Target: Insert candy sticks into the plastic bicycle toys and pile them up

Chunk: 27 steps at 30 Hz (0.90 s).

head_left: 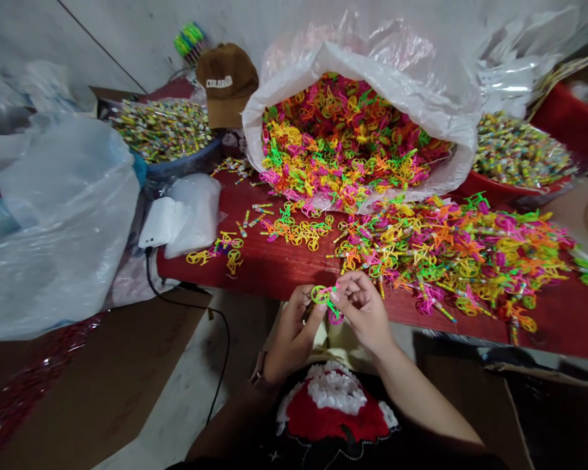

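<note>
Between my two hands, just off the table's front edge, is a small plastic toy bicycle with a yellow-green wheel, a green frame part and a pink wheel. The fingers of my left hand are closed on its left side, by the yellow-green wheel. My right hand pinches its right side, near the pink and green parts. Fingertips hide some of the joints. To the right lies a big pile of similar bright toy bicycles, many with small striped tubes among them. A few loose yellow pieces lie ahead of my hands.
Behind the red table a white sack spills plastic pieces. Tubs of striped tubes stand left and right. A brown cap, a white power bank with a black cable, and a large plastic bag are left.
</note>
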Each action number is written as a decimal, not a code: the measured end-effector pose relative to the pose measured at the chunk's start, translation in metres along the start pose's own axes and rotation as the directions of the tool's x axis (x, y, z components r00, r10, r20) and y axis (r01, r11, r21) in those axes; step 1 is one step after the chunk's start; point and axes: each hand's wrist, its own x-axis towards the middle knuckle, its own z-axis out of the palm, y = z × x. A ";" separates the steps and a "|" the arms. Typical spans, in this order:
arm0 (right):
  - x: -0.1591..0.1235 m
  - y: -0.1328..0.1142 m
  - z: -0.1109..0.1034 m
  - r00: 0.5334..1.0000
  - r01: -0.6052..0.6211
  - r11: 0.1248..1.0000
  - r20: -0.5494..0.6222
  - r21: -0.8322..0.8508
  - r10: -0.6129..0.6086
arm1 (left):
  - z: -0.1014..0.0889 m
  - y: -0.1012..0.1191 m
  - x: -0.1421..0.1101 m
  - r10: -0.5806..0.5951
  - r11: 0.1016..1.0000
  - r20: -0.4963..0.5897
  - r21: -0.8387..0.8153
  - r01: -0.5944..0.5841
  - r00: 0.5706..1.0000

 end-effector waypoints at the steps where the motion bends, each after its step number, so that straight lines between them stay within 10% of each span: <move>1: -0.001 -0.002 0.001 1.000 0.007 1.000 0.008 0.002 -0.007 | 0.000 0.001 0.000 -0.001 1.000 0.001 -0.005 0.001 1.000; 27: -0.009 0.000 0.013 0.935 0.264 0.944 -0.188 -0.196 -0.300 | 0.009 -0.003 -0.002 -0.031 1.000 -0.085 -0.002 0.031 0.996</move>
